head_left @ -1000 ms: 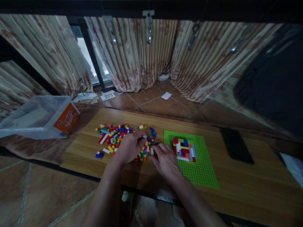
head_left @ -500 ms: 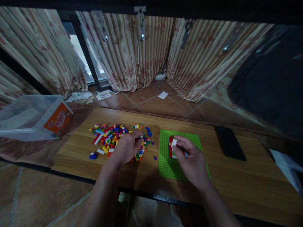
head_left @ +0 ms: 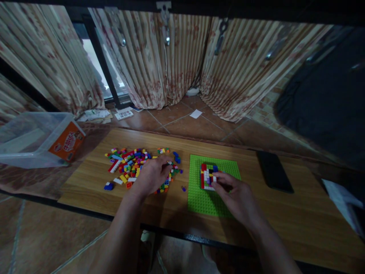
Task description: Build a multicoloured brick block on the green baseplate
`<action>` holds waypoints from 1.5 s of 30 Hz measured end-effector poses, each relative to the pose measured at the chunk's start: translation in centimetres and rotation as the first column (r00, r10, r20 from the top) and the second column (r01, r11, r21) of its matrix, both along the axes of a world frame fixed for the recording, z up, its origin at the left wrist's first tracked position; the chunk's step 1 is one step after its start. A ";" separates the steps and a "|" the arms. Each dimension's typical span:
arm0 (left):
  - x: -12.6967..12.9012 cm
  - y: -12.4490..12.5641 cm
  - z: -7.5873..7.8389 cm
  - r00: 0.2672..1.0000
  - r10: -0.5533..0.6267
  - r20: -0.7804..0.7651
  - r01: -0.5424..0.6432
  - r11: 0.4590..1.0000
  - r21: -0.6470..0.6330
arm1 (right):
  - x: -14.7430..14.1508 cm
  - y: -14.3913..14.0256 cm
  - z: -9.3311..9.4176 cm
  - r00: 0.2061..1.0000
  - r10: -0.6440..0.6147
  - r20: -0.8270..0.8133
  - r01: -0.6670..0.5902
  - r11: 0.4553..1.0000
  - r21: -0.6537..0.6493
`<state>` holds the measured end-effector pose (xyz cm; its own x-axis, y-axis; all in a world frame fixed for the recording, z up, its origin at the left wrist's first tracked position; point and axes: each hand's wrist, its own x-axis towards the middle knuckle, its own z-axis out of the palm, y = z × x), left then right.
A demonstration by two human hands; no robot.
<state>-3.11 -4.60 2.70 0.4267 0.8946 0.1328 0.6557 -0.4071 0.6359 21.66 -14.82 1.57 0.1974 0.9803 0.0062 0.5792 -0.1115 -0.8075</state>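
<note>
A green baseplate (head_left: 213,201) lies on the wooden table (head_left: 285,217), carrying a small block of red, white, blue and yellow bricks (head_left: 207,176). My right hand (head_left: 235,196) rests on the plate, its fingertips touching the right side of that block. A white brick sits in the block near my fingertips. My left hand (head_left: 152,175) lies palm down on the right part of a scattered pile of small coloured bricks (head_left: 128,163), fingers curled over some of them. Whether it grips one is hidden.
A clear plastic tub (head_left: 37,139) with an orange label lies tipped at the table's left. A black phone (head_left: 273,171) lies right of the baseplate. Striped curtains hang behind, with papers on the tiled floor. A dark bag fills the far right.
My right hand carried a white brick from the pile over to the baseplate and lowered onto the brick block. My left hand stayed on the pile.
</note>
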 end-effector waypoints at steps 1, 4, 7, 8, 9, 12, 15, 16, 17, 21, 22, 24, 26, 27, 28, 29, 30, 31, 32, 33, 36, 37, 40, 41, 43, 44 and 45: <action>0.0 0.0 0.0 1.000 0.003 -0.005 -0.003 1.000 -0.003 | 0.0 0.0 0.1 1.000 0.007 0.017 -0.008 1.000 0.006; 0.0 0.0 0.0 1.000 0.008 -0.009 -0.008 1.000 -0.001 | -0.1 0.0 0.4 0.998 -0.019 0.060 0.017 0.999 0.036; -0.1 0.0 0.0 1.000 -0.001 0.007 0.001 1.000 0.006 | -0.1 0.1 0.7 0.993 -0.088 0.078 0.084 0.995 0.059; -0.2 0.0 0.0 1.000 -0.002 0.011 0.002 1.000 0.009 | 0.0 0.1 0.7 0.991 -0.110 0.077 0.105 0.992 0.065; -0.2 0.1 0.0 1.000 -0.003 0.011 0.003 1.000 0.012 | 0.0 0.1 0.7 0.989 -0.125 0.073 0.120 0.990 0.069; -0.3 0.1 -0.1 1.000 -0.006 0.003 0.006 1.000 0.018 | -0.1 0.1 0.8 0.987 -0.145 0.075 0.140 0.988 0.070; -0.4 0.1 -0.2 1.000 -0.005 -0.006 0.005 1.000 0.024 | -0.4 0.1 0.8 0.982 -0.145 0.119 0.140 0.989 0.048; -0.4 0.1 -0.2 1.000 -0.003 -0.008 0.003 1.000 0.025 | -0.6 0.2 0.8 0.980 -0.139 0.143 0.135 0.990 0.035; -0.4 0.0 -0.2 1.000 -0.002 -0.010 0.003 1.000 0.025 | -0.8 0.2 0.8 0.978 -0.129 0.165 0.128 0.992 0.020; -0.4 0.0 -0.1 1.000 -0.008 -0.009 0.008 1.000 0.024 | -1.5 0.5 0.7 0.972 -0.080 0.221 0.085 0.996 -0.011; -0.4 0.0 -0.2 1.000 -0.010 -0.005 0.010 1.000 0.025 | -1.6 0.6 0.7 0.973 -0.065 0.223 0.069 0.998 -0.012; -0.5 0.0 -0.3 1.000 -0.009 0.003 0.009 1.000 0.026 | -1.7 0.7 0.6 0.975 -0.040 0.220 0.045 0.999 -0.016; -0.5 0.0 -0.4 1.000 -0.005 0.008 0.005 1.000 0.024 | -1.7 0.7 0.5 0.973 -0.034 0.226 0.039 0.999 -0.018; -0.5 0.0 -0.4 1.000 -0.003 0.009 0.003 1.000 0.020 | -1.7 0.7 0.5 0.971 -0.036 0.238 0.040 0.999 -0.014; -0.5 0.0 -0.4 1.000 -0.002 0.009 0.002 1.000 0.016 | -1.6 0.7 0.4 0.966 -0.039 0.255 0.041 0.999 -0.003; -0.5 0.1 -0.4 1.000 -0.003 0.006 0.003 1.000 0.012 | -1.6 0.7 0.3 0.961 -0.040 0.274 0.038 0.999 0.013; -0.5 0.1 -0.4 1.000 -0.003 0.004 0.003 1.000 0.010 | -1.6 0.8 0.1 0.955 -0.041 0.295 0.033 0.999 0.034; -0.5 0.1 -0.4 1.000 0.000 0.002 0.000 1.000 0.009 | -1.5 0.8 0.0 0.948 -0.044 0.315 0.026 0.998 0.058; -0.5 0.1 -0.4 1.000 0.004 0.000 -0.004 1.000 0.008 | -1.5 0.8 -0.1 0.942 -0.047 0.332 0.020 0.996 0.085; -0.5 0.1 -0.4 1.000 0.006 0.000 -0.006 1.000 0.009 | -1.4 0.8 -0.2 0.937 -0.052 0.346 0.014 0.994 0.112; -0.5 0.1 -0.4 1.000 0.003 0.014 -0.003 1.000 0.012 | -1.4 0.8 -0.5 0.921 -0.066 0.385 0.000 0.985 0.171; -0.5 0.1 -0.4 1.000 0.000 0.013 0.000 1.000 0.012 | -1.5 0.8 -0.5 0.914 -0.074 0.400 -0.002 0.983 0.185; -0.5 0.1 -0.3 1.000 0.005 0.000 -0.005 1.000 0.013 | -1.8 0.7 -0.6 0.882 -0.100 0.461 -0.001 0.977 0.213; -0.5 0.0 -0.2 1.000 0.005 -0.005 -0.005 1.000 0.013 | -1.9 0.7 -0.6 0.873 -0.108 0.477 0.001 0.976 0.218; -0.5 0.0 -0.1 1.000 0.004 -0.011 -0.004 1.000 0.017 | -2.1 0.8 -0.7 0.866 -0.114 0.488 0.003 0.975 0.222; -0.5 0.0 -0.1 1.000 0.002 -0.012 -0.002 1.000 0.019 | -2.2 0.8 -0.7 0.869 -0.113 0.482 0.004 0.975 0.221; -0.5 0.0 -0.1 1.000 -0.001 -0.011 0.001 1.000 0.021 | -2.2 0.8 -0.7 0.875 -0.105 0.472 0.001 0.976 0.216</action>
<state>-3.64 -4.65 2.64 0.4289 0.8914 0.1463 0.6624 -0.4205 0.6200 19.47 -13.98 0.89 0.1706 0.9352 0.3104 0.8974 -0.0174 -0.4409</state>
